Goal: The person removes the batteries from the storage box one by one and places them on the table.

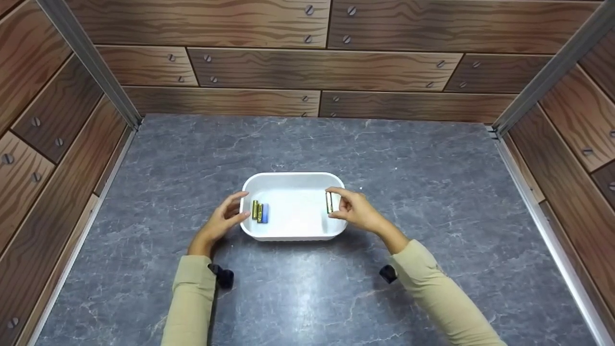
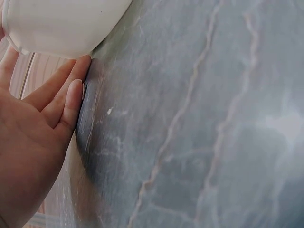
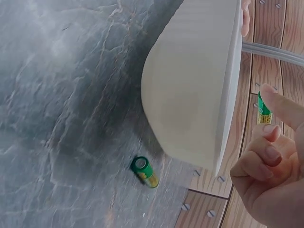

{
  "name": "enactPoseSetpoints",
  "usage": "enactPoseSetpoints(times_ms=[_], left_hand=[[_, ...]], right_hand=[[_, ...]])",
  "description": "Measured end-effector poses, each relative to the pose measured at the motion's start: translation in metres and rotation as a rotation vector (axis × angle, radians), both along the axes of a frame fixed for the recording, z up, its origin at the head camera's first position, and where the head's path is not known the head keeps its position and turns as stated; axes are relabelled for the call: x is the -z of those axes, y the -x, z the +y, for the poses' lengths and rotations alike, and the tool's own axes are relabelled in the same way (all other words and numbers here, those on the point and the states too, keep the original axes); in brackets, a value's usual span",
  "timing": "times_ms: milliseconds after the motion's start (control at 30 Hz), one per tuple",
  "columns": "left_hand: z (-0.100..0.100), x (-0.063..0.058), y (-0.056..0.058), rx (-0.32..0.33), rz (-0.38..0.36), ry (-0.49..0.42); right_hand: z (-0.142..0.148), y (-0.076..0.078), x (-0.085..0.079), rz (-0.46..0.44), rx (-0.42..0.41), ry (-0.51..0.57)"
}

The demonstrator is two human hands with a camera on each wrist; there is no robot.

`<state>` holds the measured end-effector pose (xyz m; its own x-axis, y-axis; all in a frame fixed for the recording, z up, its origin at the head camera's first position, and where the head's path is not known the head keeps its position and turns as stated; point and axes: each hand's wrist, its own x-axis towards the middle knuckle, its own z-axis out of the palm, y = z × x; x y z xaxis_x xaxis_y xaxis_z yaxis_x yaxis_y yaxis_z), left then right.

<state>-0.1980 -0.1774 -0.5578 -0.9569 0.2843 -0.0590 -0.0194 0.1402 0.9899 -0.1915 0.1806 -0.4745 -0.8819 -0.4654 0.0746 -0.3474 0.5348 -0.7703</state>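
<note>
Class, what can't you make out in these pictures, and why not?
Head view: lettering on the gold batteries in the white tub, too small; the loose green battery, seemingly behind the right hand.
Left wrist view: the tub's inside, hidden by its outer wall; part of the left hand, cut off by the left edge.
Right wrist view: the ends of the held battery, under fingertips.

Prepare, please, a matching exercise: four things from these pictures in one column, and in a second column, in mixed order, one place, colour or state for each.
1. Left hand
2. Right hand
3. Tub
4. Table

A. white
B. pinching a battery
C. grey
D. at the tub's left end

Pairs: 1-D, 2-B, 3-A, 4-C
</note>
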Motion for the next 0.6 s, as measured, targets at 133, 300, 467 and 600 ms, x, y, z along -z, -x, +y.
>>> enactPoseSetpoints(times_ms=[133, 300, 467, 600], left_hand=[[0.000, 0.000, 0.000, 0.004, -0.002, -0.006], [-0.001, -0.001, 0.000, 0.003, -0.005, 0.006], [-0.001, -0.001, 0.000, 0.004, -0.010, 0.013], [0.000, -0.002, -0.001, -0.002, -0.023, 0.005]], right_hand=[[0.007, 0.000, 0.001, -0.007, 0.008, 0.003], [0.016, 0.000, 0.002, -0.030, 0.025, 0.027], [0.025, -0.001, 0.003, -0.049, 0.046, 0.043], [0.032, -0.001, 0.005, -0.049, 0.063, 0.050]])
